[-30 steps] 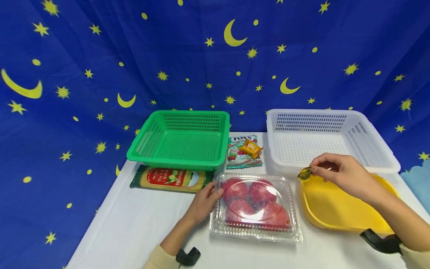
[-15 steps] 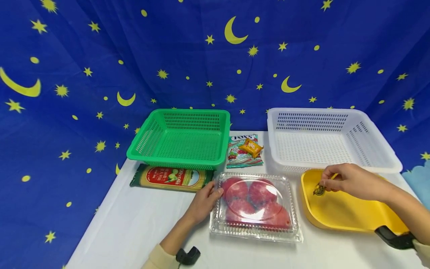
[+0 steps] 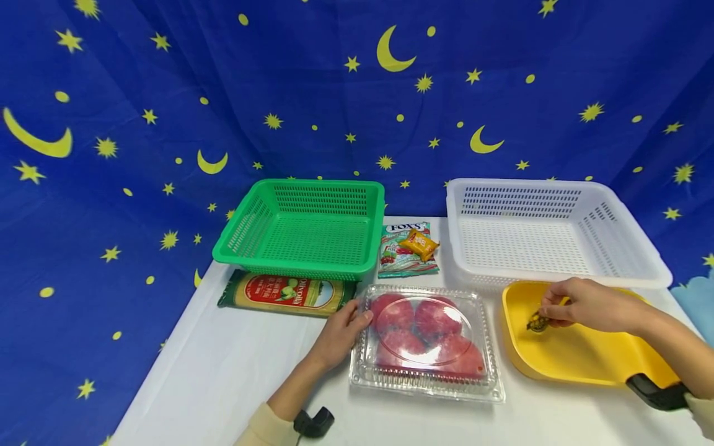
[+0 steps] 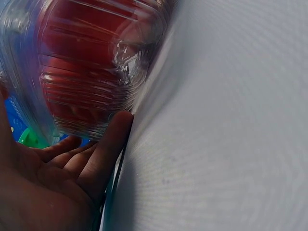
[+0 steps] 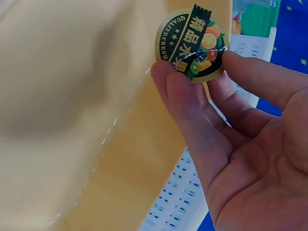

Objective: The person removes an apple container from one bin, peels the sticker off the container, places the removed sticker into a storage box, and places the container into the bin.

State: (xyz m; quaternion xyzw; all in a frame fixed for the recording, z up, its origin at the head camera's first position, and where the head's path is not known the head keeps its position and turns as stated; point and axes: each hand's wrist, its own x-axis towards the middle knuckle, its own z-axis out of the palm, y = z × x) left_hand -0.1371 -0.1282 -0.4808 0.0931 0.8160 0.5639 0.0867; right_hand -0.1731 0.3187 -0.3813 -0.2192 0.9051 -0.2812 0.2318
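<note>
In the head view, a clear plastic clamshell box point(image 3: 426, 344) of red round fruit lies on the table. My left hand point(image 3: 337, 334) holds its left side, thumb at the lid's edge and fingers along the side wall; the left wrist view shows the fingers point(image 4: 103, 154) against the ribbed plastic. My right hand point(image 3: 586, 305) is over the yellow tray point(image 3: 580, 359), pinching a round black-and-gold fruit sticker point(image 3: 537, 322) between thumb and fingers. The right wrist view shows the sticker's printed face point(image 5: 192, 45), with pictured fruit on it.
A green basket point(image 3: 312, 272) stands at the back left, a white basket point(image 3: 558, 275) at the back right. Between them lies a candy bag point(image 3: 398, 263) with a small orange packet point(image 3: 419, 245) on top. A spaghetti pack point(image 3: 284, 292) lies before the green basket.
My right hand has moved down and to the right, carrying the sticker from the yellow tray's back left rim to over its inside. My left hand stays on the clamshell box.
</note>
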